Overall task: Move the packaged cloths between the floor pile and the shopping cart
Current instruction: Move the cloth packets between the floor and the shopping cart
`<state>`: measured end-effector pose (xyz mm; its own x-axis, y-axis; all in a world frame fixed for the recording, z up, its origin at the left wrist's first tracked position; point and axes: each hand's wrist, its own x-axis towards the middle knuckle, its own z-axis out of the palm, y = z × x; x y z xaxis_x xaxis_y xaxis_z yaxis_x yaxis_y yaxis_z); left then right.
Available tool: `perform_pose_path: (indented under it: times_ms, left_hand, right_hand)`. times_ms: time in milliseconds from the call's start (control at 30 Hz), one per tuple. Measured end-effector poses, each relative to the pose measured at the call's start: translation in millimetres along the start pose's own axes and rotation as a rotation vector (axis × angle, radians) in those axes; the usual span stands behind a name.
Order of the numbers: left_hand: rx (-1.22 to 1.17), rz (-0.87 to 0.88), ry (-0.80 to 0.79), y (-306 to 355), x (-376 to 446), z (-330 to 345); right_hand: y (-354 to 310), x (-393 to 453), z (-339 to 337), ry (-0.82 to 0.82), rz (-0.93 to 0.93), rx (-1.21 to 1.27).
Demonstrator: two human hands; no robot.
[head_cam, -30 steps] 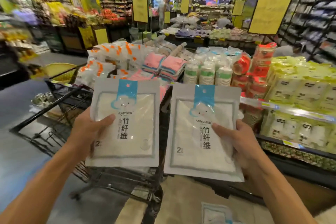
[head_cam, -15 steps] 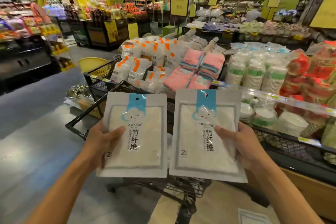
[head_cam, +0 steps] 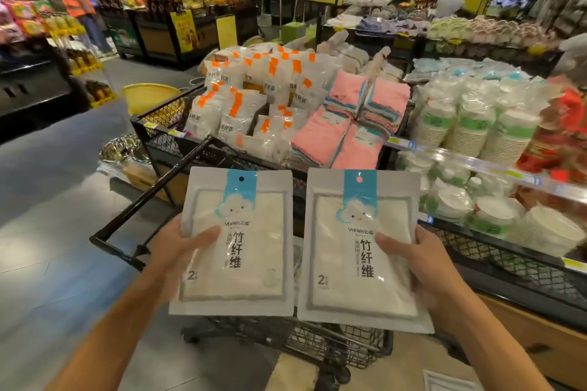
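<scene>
Packaged cloths were found in both of our hands in the head view, one flat pack apiece, held upright side by side with their inner edges nearly touching. Our left hand (head_cam: 173, 251) pinched the left pack (head_cam: 236, 241) at its outer lower edge, thumb across the front and fingers hidden behind. Our right hand (head_cam: 422, 267) pinched the right pack (head_cam: 362, 247) likewise at its outer edge.

From each grip the pack's long axis ran upward and away, toward the shopping cart (head_cam: 152, 200). The cart's mesh basket lay directly below and beyond both packs, its black rim to the left of the left grip. We judged neither hand clearly nearer; both packs hung over the basket, so the coming move appeared to be a lowering forward and down.

Each pack was white, with a blue header strip, a cloud motif, a hang hole and dark printed characters; the cloth showed pale through the film. Another similar pack (head_cam: 444, 382) lay on the floor below the right grip.
</scene>
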<state>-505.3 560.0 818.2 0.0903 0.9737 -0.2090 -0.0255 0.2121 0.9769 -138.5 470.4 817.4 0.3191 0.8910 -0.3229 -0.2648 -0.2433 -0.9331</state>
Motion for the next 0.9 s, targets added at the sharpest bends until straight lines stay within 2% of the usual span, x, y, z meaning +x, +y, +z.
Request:
perform_pose_path:
  times_ms: [133,333,733,900]
  left_hand:
    - [0.039,-0.066,0.073,-5.6,38.7,6.1]
    - [0.047,-0.108,0.094,-11.5,106.7,21.6]
    - [0.190,-0.304,-0.062,-82.8,243.8,25.5]
    - [0.225,-0.444,-0.147,-140.5,304.9,19.9]
  right_hand:
    - [9.0,43.7,4.0,-0.004,0.048,0.023]
    - [14.4,108.6,7.7,0.017,0.101,0.032]
    - [61.9,177.0,20.4,0.251,0.290,0.051]
    - [114.0,191.8,32.1,0.413,0.351,0.004]
